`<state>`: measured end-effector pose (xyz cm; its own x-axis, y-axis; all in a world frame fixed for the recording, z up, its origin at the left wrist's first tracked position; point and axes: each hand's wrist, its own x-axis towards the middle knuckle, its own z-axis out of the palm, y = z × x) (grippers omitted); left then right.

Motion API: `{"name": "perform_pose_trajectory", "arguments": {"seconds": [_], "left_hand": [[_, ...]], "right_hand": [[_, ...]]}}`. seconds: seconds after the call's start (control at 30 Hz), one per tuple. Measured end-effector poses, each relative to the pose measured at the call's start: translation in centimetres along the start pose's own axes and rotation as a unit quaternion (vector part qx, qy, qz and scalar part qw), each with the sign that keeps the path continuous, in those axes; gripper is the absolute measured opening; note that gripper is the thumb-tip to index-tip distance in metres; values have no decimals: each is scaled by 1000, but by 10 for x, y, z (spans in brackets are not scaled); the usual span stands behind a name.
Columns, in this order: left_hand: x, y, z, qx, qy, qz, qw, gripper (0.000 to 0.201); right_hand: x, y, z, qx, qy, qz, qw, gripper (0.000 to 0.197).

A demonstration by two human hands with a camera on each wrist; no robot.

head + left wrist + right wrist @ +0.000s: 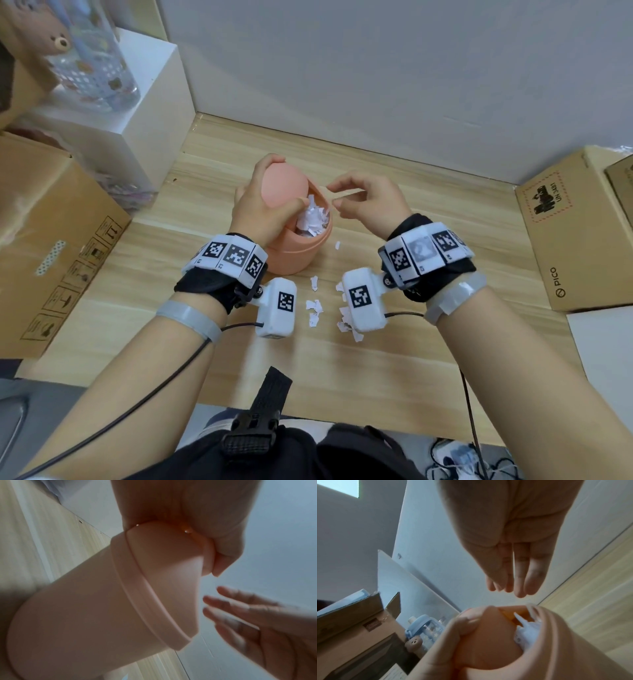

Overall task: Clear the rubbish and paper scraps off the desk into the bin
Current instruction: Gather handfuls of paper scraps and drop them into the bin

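A small pink bin (pixel 298 255) stands mid-desk. My left hand (pixel 260 202) grips its domed swing lid (pixel 284 185), fingers over the top and thumb at the lid's edge, so the opening shows. White paper scraps (pixel 313 219) fill the bin. My right hand (pixel 363 198) hovers just right of the opening, fingers relaxed and holding nothing. In the right wrist view the right hand (pixel 513 547) hangs straight-fingered above the lid (pixel 488 642) and scraps (pixel 527 630). More scraps (pixel 315 308) lie on the desk before the bin, one (pixel 337 245) beside it. The left wrist view shows the bin (pixel 85 615).
A large cardboard box (pixel 58 240) borders the desk on the left, and another cardboard box (pixel 575 233) sits at the right. A white box (pixel 137 113) with a clear bottle (pixel 96 68) on top stands at the back left. Walls close the back.
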<state>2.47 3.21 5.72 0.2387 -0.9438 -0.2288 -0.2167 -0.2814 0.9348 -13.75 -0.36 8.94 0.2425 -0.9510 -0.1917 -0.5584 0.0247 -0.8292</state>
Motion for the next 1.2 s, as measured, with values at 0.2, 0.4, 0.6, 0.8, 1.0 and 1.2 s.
{"name": "perform_pose_trajectory", "arguments": {"seconds": [0.2, 0.4, 0.6, 0.8, 1.0, 1.2], "left_hand": [[1, 0, 0, -4, -4, -2, 1000, 59], [2, -2, 1, 0, 0, 4, 1000, 58], [3, -2, 2, 11, 5, 9, 1000, 56], [2, -2, 2, 13, 7, 11, 1000, 56], [1, 0, 1, 13, 2, 7, 1000, 56], [-1, 2, 2, 3, -1, -1, 1000, 57]], "right_hand": [[-42, 88, 0, -171, -93, 115, 974, 56], [-93, 144, 24, -222, -136, 195, 946, 94], [-79, 142, 56, -132, -104, 130, 977, 85], [-60, 141, 72, -206, -129, 50, 969, 39], [-52, 145, 79, -241, -131, 27, 961, 13], [-42, 123, 55, -156, -103, 109, 976, 12]]}}
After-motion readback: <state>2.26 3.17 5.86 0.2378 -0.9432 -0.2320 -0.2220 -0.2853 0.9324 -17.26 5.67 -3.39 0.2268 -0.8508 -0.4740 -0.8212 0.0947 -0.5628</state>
